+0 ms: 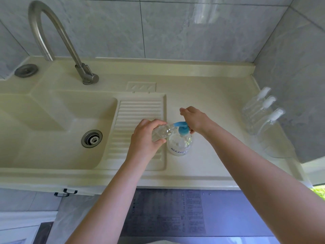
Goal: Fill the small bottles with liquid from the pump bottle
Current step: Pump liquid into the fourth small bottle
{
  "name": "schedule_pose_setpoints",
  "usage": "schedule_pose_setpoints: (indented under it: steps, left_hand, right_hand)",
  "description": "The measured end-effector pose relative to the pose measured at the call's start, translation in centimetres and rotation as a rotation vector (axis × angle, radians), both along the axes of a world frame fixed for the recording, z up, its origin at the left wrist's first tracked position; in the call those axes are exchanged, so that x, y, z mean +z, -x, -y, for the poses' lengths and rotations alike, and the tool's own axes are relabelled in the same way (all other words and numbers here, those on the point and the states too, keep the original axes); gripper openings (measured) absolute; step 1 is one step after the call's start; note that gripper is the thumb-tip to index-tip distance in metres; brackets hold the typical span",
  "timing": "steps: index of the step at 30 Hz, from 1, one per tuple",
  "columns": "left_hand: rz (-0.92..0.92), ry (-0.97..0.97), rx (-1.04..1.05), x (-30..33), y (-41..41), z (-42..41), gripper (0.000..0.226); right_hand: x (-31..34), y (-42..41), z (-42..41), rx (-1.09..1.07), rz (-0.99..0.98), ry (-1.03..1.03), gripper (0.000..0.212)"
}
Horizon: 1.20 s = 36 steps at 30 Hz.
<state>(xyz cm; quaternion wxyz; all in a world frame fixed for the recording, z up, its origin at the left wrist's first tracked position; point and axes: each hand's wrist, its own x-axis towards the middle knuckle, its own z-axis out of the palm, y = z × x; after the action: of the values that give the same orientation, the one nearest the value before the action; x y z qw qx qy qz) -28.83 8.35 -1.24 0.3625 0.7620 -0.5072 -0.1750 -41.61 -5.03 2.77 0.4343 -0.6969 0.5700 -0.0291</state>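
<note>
Gripping a small bottle point(162, 133) (tilted), left hand point(146, 138) meets the spout; right hand point(195, 119) presses the pump bottle point(180, 144).

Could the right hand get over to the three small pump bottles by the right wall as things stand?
Probably yes: bare countertop lies between the right hand and the three small pump bottles, but that hand now presses the blue pump head and must let go first.

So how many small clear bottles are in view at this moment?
4. One small bottle is tilted in the left hand at the pump bottle's blue spout. Three capped bottles stand along the right wall.
</note>
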Motion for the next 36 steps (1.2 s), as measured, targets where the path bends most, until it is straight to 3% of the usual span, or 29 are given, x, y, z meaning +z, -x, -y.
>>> schedule_pose_setpoints:
  steps: [7, 19, 27, 36]
  left_hand:
    - [-0.006, 0.012, 0.003, -0.1, 0.0, 0.1, 0.051]
    - [0.017, 0.002, 0.001, -0.1, -0.1, 0.1, 0.051]
    - [0.025, -0.011, 0.0, -0.1, -0.3, 0.1, 0.051]
    - [-0.034, -0.002, 0.015, -0.4, -0.2, -0.1, 0.051]
  right_hand:
    - [0.3, -0.3, 0.3, 0.003, -0.005, -0.023, 0.045]
    - [-1.4, -0.6, -1.0, -0.053, 0.034, 0.217, 0.034]
    - [-0.7, -0.2, -0.6, -0.032, 0.06, 0.089, 0.039]
    - [-1.4, -0.8, -1.0, -0.031, 0.046, 0.203, 0.031]
